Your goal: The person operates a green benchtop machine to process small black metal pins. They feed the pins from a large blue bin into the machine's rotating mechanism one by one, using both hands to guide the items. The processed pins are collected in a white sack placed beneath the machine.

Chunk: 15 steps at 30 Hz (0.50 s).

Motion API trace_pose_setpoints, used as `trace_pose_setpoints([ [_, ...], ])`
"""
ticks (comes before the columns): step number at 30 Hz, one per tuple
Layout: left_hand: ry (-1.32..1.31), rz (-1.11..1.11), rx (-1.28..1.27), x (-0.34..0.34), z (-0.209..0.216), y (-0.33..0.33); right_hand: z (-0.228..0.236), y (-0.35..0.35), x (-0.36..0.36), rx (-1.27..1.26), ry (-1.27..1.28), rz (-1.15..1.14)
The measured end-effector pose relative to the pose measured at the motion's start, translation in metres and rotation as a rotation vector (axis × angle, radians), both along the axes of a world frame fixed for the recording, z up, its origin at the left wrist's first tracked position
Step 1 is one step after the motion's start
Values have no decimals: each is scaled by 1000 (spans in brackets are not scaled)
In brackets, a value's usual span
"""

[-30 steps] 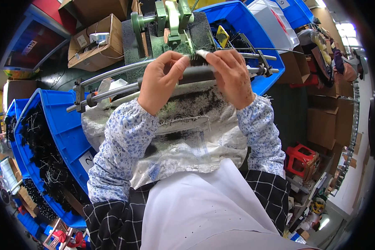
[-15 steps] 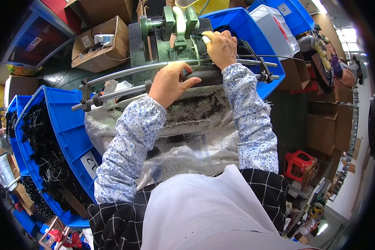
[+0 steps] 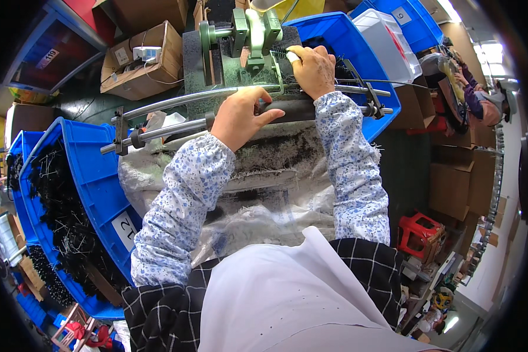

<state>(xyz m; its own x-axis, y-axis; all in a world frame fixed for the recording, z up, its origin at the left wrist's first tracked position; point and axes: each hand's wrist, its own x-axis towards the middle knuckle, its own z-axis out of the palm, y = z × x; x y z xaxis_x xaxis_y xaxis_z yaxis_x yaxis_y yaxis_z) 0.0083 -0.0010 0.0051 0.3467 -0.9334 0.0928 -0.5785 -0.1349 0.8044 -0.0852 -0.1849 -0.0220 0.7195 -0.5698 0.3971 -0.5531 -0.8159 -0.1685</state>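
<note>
My right hand [image 3: 314,71], with yellow covering on a finger, pinches a small round wire brush [image 3: 280,53]. Its dark bristles point left, close beside the pale wheel [image 3: 256,32] of a green bench machine [image 3: 239,32]; whether they touch it I cannot tell. My left hand [image 3: 239,117] is curled over the front metal bar [image 3: 173,131], thumb stretched along the dark sleeve [image 3: 296,110] on that bar. Its palm side is hidden. A thin green metal bracket [image 3: 278,76] stands between my hands.
To my left, a blue crate [image 3: 94,176] holds black bristle pieces with wire ends. A dusty pale sheet [image 3: 264,199] hangs below the bars. Behind my right hand stands another blue crate [image 3: 366,50]. A cardboard box [image 3: 152,64] lies far left; a co-worker [image 3: 487,105] sits far right.
The brush bristles look darker and stand out more beside the wheel, suggesting it has turned slightly. My right hand has shifted very slightly; my left hand stays on the bar.
</note>
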Motion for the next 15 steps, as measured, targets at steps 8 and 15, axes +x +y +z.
trace_pose_setpoints([
  [8, 11, -9, 55, 1, 4, 0, -5, -10, 6, 87, 29, 27],
  [15, -4, 4, -28, -1, -2, -1, -3, -19, 17, 198, 181, 13],
])
